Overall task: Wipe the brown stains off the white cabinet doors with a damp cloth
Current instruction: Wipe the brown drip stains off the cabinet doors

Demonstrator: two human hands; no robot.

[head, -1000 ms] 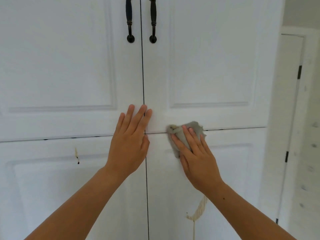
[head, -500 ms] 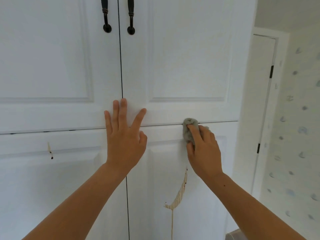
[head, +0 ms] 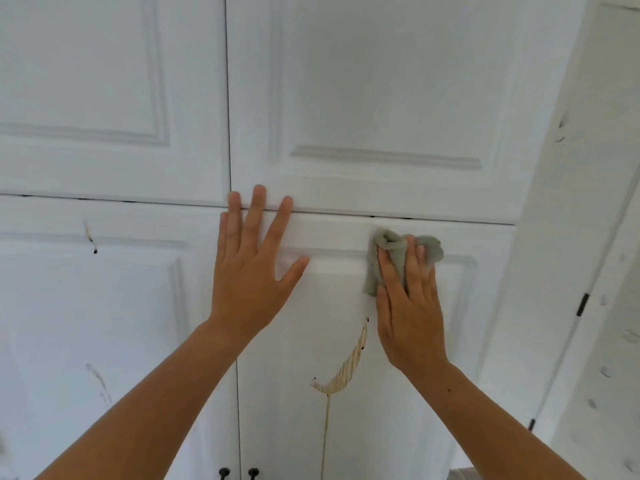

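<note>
My right hand [head: 410,317] presses a crumpled grey-green cloth [head: 391,245] flat against the white panelled cabinet doors [head: 381,98]. Just below the cloth hangs a curved brown streaked stain [head: 346,370] trailing a thin drip. Well left of the cloth sits a small brown dribble [head: 90,237].

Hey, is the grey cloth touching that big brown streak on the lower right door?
Apart. The head view shows bare white door between the grey cloth and the top of the brown streak below it.

Cabinet doors [head: 381,81] white; cloth [head: 384,239] grey-green; stains [head: 346,372] brown, streaked; knobs [head: 224,472] black.
</note>
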